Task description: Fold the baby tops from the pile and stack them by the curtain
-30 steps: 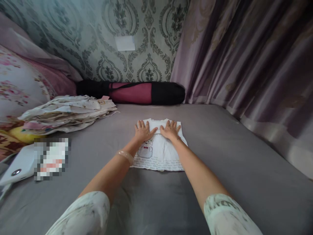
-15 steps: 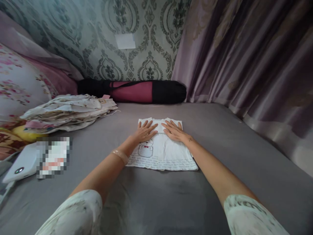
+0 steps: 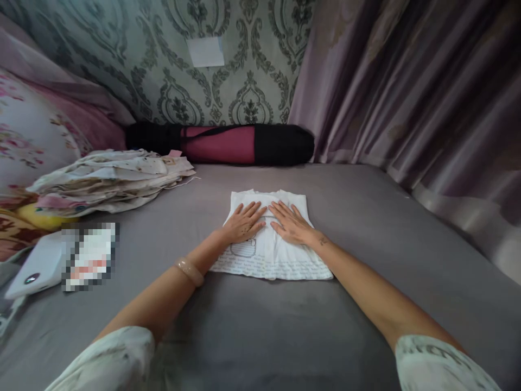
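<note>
A small white garment point(image 3: 280, 255) with a printed figure and lines of script lies folded flat on the grey bed sheet point(image 3: 366, 228). My left hand point(image 3: 244, 222) rests palm down on its left half, fingers stretched out and covering part of the print. My right hand point(image 3: 292, 222) lies flat beside it on the right half, fingers spread. Neither hand holds anything. A pale bangle point(image 3: 189, 270) sits on my left wrist.
A stack of folded pale clothes point(image 3: 109, 179) lies at the left. A black and pink roll bag point(image 3: 228, 144) rests against the patterned wall. Floral pillows point(image 3: 32, 136) are far left, a white device point(image 3: 35, 266) lies near the left edge, and purple curtains point(image 3: 407, 98) hang at the right.
Both hands have slid from the garment's top edge toward me, down to its middle, staying flat. The garment's lower edge has spread wider to the right.
</note>
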Demonstrator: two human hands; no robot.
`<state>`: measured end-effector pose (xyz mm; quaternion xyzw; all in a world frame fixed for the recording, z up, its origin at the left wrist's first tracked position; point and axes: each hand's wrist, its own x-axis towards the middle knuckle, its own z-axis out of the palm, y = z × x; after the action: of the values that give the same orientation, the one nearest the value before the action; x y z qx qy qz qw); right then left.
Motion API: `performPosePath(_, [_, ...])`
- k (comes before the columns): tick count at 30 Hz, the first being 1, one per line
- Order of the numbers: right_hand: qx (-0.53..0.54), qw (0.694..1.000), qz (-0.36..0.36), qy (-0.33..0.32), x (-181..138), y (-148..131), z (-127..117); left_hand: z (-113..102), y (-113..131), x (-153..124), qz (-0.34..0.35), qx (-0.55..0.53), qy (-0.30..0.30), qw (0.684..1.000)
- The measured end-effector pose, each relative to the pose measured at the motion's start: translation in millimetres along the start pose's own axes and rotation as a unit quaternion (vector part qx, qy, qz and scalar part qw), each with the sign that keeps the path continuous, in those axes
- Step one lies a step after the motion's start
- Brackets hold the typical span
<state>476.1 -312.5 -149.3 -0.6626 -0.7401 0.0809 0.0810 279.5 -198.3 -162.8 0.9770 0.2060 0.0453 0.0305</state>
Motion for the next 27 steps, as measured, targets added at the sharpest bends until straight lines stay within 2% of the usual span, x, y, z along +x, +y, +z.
performPosePath(4, [-0.011, 1.000, 0.002, 0.013, 0, 2, 10, 4, 1, 0, -0.003, 0.023, 0.001, 1.000])
performPosePath(9, [-0.021, 0.999, 0.014, 0.021, -3, -5, 5, -3, 6, -4, -0.008, 0.057, 0.019, 0.998])
performPosePath(12, [-0.025, 0.998, 0.039, 0.032, -21, -20, 3, -9, 16, -21, -0.007, 0.076, 0.046, 0.996])
performPosePath(17, [0.006, 0.998, 0.054, -0.013, -60, -40, 8, -9, 31, -61, 0.026, 0.027, -0.005, 0.999])
performPosePath(27, [-0.019, 0.997, 0.067, -0.018, -93, -28, 4, -15, 17, -103, -0.017, -0.016, -0.017, 1.000])
